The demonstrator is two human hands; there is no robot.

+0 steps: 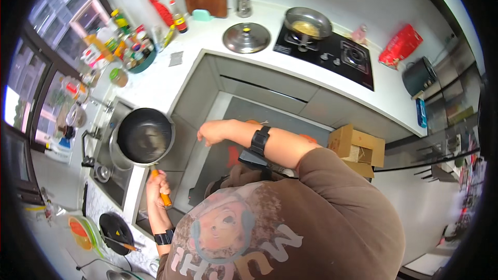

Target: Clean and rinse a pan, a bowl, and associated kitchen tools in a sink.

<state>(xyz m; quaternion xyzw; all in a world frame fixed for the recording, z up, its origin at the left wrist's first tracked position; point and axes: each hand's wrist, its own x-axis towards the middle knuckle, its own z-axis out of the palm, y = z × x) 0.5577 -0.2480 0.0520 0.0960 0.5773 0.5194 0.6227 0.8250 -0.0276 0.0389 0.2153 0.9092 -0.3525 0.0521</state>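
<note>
My left hand (158, 187) is closed around the orange handle of a dark frying pan (146, 136), which is held over the edge of the sink. Some light residue or liquid shows on the pan's inner surface. My right hand (212, 132) hangs in the air to the right of the pan, over the floor; it touches nothing, and its fingers are bent downward. On the gas hob (325, 52) stands a steel pan (309, 21) with yellowish food in it. A steel lid (246, 38) lies on the counter left of the hob.
A tub of bottles (144, 62), a jar (118, 77) and a sauce bottle (179, 17) stand in the window corner. A red bag (400, 46) is right of the hob. Below the counter sits an open cardboard box (358, 149). A black pan (116, 233) rests beyond the sink (128, 186).
</note>
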